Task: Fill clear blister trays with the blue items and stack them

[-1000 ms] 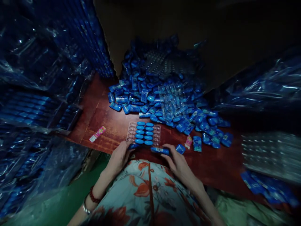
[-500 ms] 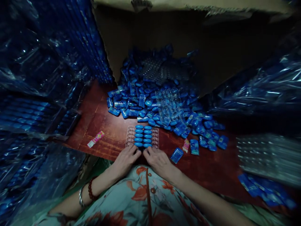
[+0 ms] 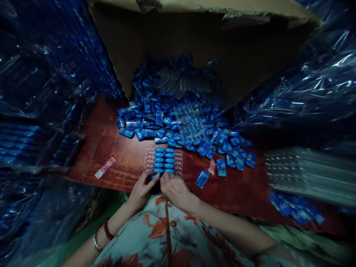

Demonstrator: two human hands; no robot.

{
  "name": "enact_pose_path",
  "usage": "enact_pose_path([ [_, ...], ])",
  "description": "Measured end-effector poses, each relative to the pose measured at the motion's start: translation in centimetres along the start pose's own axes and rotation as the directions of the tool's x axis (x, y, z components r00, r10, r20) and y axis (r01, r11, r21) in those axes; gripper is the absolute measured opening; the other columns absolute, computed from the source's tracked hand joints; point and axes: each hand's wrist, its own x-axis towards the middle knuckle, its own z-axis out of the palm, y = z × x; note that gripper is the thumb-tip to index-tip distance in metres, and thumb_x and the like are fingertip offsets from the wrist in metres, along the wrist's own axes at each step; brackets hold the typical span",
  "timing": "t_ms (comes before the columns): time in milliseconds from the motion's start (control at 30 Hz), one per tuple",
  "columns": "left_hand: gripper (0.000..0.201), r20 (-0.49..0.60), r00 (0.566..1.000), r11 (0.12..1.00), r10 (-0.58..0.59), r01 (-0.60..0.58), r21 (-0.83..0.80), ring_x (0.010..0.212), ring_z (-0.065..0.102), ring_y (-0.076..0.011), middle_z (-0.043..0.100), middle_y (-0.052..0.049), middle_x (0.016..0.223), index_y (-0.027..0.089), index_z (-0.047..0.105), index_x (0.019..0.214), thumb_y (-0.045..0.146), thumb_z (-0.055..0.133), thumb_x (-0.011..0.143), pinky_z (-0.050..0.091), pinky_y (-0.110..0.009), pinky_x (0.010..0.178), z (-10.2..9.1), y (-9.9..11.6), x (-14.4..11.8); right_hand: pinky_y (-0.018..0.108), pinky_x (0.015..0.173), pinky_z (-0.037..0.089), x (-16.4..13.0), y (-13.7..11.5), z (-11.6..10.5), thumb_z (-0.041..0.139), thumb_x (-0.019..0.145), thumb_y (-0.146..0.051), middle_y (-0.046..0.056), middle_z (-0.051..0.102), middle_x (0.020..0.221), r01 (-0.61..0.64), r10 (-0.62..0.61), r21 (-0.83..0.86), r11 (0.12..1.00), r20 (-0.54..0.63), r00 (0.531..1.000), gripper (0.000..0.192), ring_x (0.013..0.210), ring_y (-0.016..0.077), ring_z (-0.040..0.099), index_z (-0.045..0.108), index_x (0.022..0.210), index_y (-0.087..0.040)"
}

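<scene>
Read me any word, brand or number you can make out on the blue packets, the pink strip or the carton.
None can be read.
Blue packets: pale label patches, too small and blurred.
Pink strip: coloured print, no letters legible.
Pink packet: print blurred.
Cardboard carton: no print visible.
Clear tray by both hands: no text.

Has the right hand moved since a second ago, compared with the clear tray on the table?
Yes. The right hand has come in leftward from the tray's right corner to its near edge, meeting the left hand.
</scene>
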Motion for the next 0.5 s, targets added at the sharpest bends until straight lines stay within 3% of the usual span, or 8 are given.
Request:
enact_pose_path([
  [100,0.045,-0.022,1.0,1.0,0.016,-0.016,0.025,0.1,0.057,-0.019,0.056,-0.011,0.11,0.025,0.049,0.13,0.009,0.037,0.09,0.053,-0.031,0.076,0.3,-0.2,0.2,0.026,0.051,0.046,-0.3,0.0,0.6,0.044,0.084,-0.005,0.012,0.062,0.081,-0.032,0.032,0.0,1.0,-0.048,0.998,0.024,0.069,0.0184,0.06,0.057,0.104,-0.005],
  [200,0.048,-0.02,1.0,0.997,0.002,-0.001,0.073,0.095,0.056,-0.0186,0.055,-0.011,0.11,0.029,0.047,0.132,0.009,0.04,0.089,0.053,-0.032,0.076,0.3,0.0,0.0,0.026,0.057,0.049,-2.0,0.9,1.8,0.046,0.089,-0.016,0.009,0.065,0.086,-0.067,0.079,0.067,0.995,-0.201,0.976,0.029,0.071,0.0166,0.062,0.054,0.117,-0.012],
  [300,0.047,-0.014,0.999,0.997,-0.038,0.039,0.063,0.096,0.055,-0.0187,0.052,-0.01,0.112,0.03,0.043,0.134,0.016,0.045,0.089,0.052,-0.033,0.077,0.1,0.3,-0.2,0.022,0.064,0.049,-4.7,2.5,3.3,0.041,0.094,-0.027,0.007,0.067,0.095,-0.134,0.199,0.181,0.974,-0.409,0.89,0.031,0.075,0.0138,0.064,0.052,0.122,-0.018],
  [333,0.047,-0.02,0.998,0.997,-0.058,0.059,0.047,0.097,0.055,-0.0187,0.051,-0.01,0.112,0.03,0.041,0.135,0.019,0.046,0.09,0.052,-0.032,0.079,-0.1,0.2,-0.1,0.022,0.067,0.049,-5.6,3.0,3.9,0.04,0.094,-0.027,0.007,0.067,0.1,-0.174,0.254,0.218,0.96,-0.429,0.867,0.031,0.079,0.0136,0.065,0.052,0.122,-0.019],
  [433,0.046,-0.137,0.972,0.98,-0.191,0.196,0.025,0.1,0.053,-0.0176,0.048,-0.009,0.111,0.028,0.038,0.136,0.02,0.043,0.091,0.05,-0.032,0.083,-1.2,-1.4,1.4,0.024,0.068,0.051,-8.4,4.7,5.7,0.037,0.095,-0.028,0.006,0.066,0.106,-0.317,0.4,0.253,0.914,-0.433,0.808,0.033,0.088,0.0164,0.065,0.051,0.123,-0.022],
  [500,0.044,-0.28,0.904,0.937,-0.324,0.346,0.034,0.102,0.052,-0.0178,0.046,-0.009,0.112,0.027,0.038,0.135,0.021,0.042,0.092,0.048,-0.034,0.087,-2.5,-3.9,3.4,0.028,0.065,0.052,-10.0,5.6,7.0,0.035,0.094,-0.03,0.008,0.065,0.106,-0.431,0.486,0.224,0.874,-0.395,0.78,0.034,0.089,0.02,0.065,0.052,0.123,-0.023],
])
